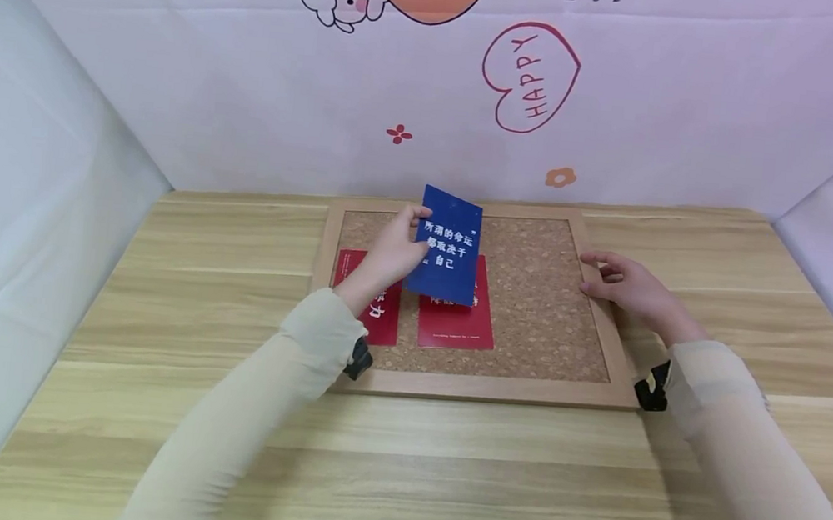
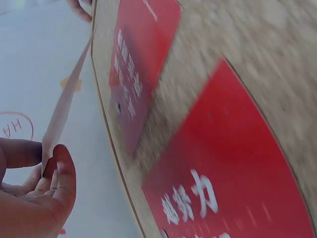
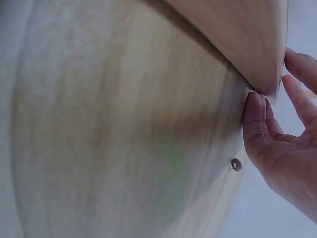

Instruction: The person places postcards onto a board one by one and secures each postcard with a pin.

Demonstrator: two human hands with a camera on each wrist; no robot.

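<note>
My left hand pinches a blue card with white lettering by its left edge, holding it tilted above the corkboard. In the left wrist view the card shows nearly edge-on between thumb and fingers. Two red cards lie on the cork: the left red card is partly covered by my left arm, the middle red card partly by the blue card. At the board's right side, my right hand holds the wooden frame, with fingertips over its top and against its outer edge.
A small metal pushpin is on the wooden table near my right hand. Behind the board rises a white backdrop with printed drawings, and white cloth hangs at both sides. Bare cork shows right of the cards.
</note>
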